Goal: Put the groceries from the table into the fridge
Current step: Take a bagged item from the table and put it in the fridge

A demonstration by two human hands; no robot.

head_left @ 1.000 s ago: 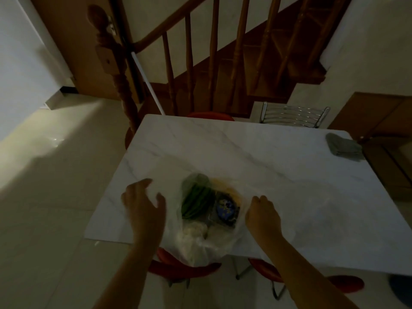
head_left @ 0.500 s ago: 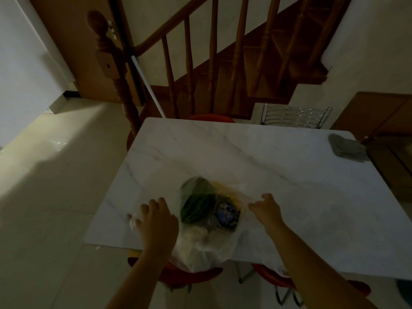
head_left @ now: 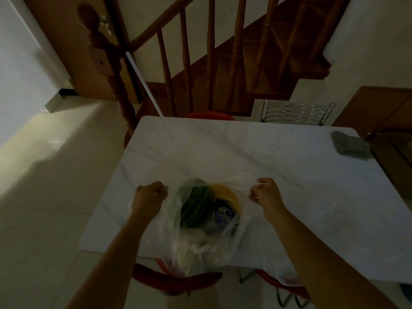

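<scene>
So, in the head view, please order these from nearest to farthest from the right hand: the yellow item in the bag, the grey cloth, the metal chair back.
From the right hand:
1. Yellow item, inside the plastic bag, just to its left.
2. Grey cloth, on the table's far right corner.
3. Metal chair back, beyond the table's far edge.

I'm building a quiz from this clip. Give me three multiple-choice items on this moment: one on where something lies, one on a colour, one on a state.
1. Where is the grey cloth?
A. far right corner of the table
B. inside the bag
C. on the floor

2. What colour is the long vegetable in the plastic bag?
A. red
B. green
C. white

3. What are the hands doing?
A. lying flat on the table
B. hanging at the sides
C. gripping the bag's edges

Answers:
1 A, it lies by the far right edge.
2 B, green shows through the clear plastic.
3 C, left hand and right hand are each closed on plastic.
</scene>
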